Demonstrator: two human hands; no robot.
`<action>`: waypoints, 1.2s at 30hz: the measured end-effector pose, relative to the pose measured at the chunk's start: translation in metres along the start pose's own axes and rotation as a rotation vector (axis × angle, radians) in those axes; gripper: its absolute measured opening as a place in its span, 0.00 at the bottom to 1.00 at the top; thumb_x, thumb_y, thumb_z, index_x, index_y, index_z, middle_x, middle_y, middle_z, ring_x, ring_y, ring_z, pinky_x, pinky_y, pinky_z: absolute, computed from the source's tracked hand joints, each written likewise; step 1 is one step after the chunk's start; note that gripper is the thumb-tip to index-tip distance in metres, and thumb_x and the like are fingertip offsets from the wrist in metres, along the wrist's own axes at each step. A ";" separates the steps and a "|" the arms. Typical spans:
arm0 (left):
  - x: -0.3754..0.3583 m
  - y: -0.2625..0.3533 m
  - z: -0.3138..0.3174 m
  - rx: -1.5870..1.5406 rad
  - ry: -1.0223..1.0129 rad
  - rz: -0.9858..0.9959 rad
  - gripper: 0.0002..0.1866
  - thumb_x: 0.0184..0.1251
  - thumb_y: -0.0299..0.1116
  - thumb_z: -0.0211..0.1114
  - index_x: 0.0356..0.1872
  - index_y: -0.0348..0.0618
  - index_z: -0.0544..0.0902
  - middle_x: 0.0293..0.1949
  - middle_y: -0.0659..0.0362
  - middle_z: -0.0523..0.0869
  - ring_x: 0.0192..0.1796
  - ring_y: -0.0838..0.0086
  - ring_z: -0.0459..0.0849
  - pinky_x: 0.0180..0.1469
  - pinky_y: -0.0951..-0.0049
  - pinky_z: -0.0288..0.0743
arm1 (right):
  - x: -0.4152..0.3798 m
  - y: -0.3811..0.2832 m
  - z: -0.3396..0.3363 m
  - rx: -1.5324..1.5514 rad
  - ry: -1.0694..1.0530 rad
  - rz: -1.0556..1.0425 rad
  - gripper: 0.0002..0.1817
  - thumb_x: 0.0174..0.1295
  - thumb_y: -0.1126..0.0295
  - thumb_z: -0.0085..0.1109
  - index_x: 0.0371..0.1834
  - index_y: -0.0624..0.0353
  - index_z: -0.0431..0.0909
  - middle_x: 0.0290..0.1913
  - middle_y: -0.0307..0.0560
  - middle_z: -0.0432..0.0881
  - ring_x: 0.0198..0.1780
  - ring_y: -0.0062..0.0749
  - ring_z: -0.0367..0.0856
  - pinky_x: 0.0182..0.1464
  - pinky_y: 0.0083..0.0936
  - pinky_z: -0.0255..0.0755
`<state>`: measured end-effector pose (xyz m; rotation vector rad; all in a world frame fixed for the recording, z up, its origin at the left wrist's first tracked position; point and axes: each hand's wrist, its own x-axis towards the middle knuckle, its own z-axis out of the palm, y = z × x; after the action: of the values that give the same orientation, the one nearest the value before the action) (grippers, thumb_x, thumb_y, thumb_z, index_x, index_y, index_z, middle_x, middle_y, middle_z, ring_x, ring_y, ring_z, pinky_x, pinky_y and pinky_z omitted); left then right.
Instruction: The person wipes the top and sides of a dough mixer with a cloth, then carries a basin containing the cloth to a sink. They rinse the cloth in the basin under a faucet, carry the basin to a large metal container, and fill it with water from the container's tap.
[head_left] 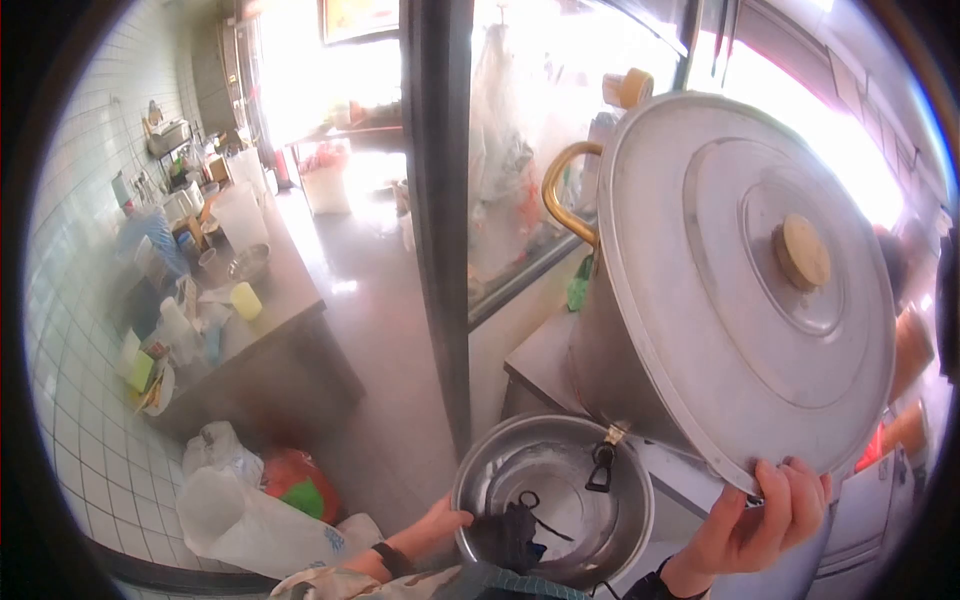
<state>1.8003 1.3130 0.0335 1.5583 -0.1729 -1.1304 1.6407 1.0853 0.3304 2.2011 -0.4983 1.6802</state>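
Note:
My left hand is closed on the left rim of a round stainless steel basin. The basin sits beneath a spigot with a black lever, which comes out of the base of a large metal pot. A dark object overlaps the basin's near left side. With fingers curled over its lower edge, my right hand grips the pot's wide metal lid. The lid has a round wooden-looking knob and hides the pot's mouth. One brass-coloured side handle sticks out at the left.
A dark upright post stands left of the pot, beside a glass window. Beyond it, a cluttered counter runs along the tiled wall. White plastic bags and a red bag lie low at the left.

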 end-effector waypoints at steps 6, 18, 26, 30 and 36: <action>0.011 -0.013 -0.003 0.118 0.095 0.130 0.29 0.44 0.26 0.62 0.54 0.35 0.70 0.41 0.52 0.79 0.45 0.68 0.77 0.49 0.71 0.71 | -0.004 0.002 -0.001 -0.012 -0.015 0.013 0.12 0.60 0.59 0.54 0.39 0.54 0.76 0.41 0.42 0.70 0.48 0.37 0.71 0.62 0.46 0.57; 0.002 -0.002 0.003 0.059 0.112 0.075 0.28 0.43 0.27 0.62 0.52 0.34 0.71 0.40 0.52 0.80 0.44 0.69 0.77 0.48 0.72 0.71 | -0.005 0.003 -0.001 -0.006 -0.015 0.009 0.12 0.60 0.59 0.54 0.38 0.54 0.76 0.41 0.42 0.70 0.48 0.36 0.71 0.62 0.45 0.58; 0.000 0.000 0.005 0.030 0.108 0.069 0.27 0.43 0.27 0.63 0.51 0.34 0.72 0.40 0.53 0.80 0.45 0.69 0.77 0.47 0.72 0.71 | -0.004 0.003 0.000 0.008 -0.026 0.008 0.12 0.60 0.59 0.54 0.38 0.54 0.76 0.41 0.43 0.70 0.48 0.37 0.71 0.62 0.45 0.57; 0.008 -0.013 0.002 0.040 0.117 0.091 0.27 0.43 0.27 0.63 0.51 0.34 0.72 0.41 0.53 0.80 0.45 0.68 0.77 0.47 0.72 0.71 | -0.004 0.003 0.001 0.019 -0.016 0.005 0.12 0.60 0.59 0.54 0.38 0.54 0.76 0.41 0.43 0.70 0.48 0.37 0.71 0.61 0.45 0.57; 0.000 -0.004 0.008 0.057 0.148 0.102 0.27 0.43 0.26 0.62 0.51 0.33 0.72 0.40 0.53 0.80 0.44 0.68 0.78 0.47 0.72 0.71 | -0.003 0.004 -0.001 -0.009 -0.035 -0.007 0.12 0.60 0.59 0.53 0.39 0.55 0.75 0.41 0.43 0.69 0.48 0.38 0.70 0.62 0.45 0.56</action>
<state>1.7931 1.3090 0.0314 1.6582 -0.1843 -0.9336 1.6374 1.0822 0.3274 2.2270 -0.5065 1.6349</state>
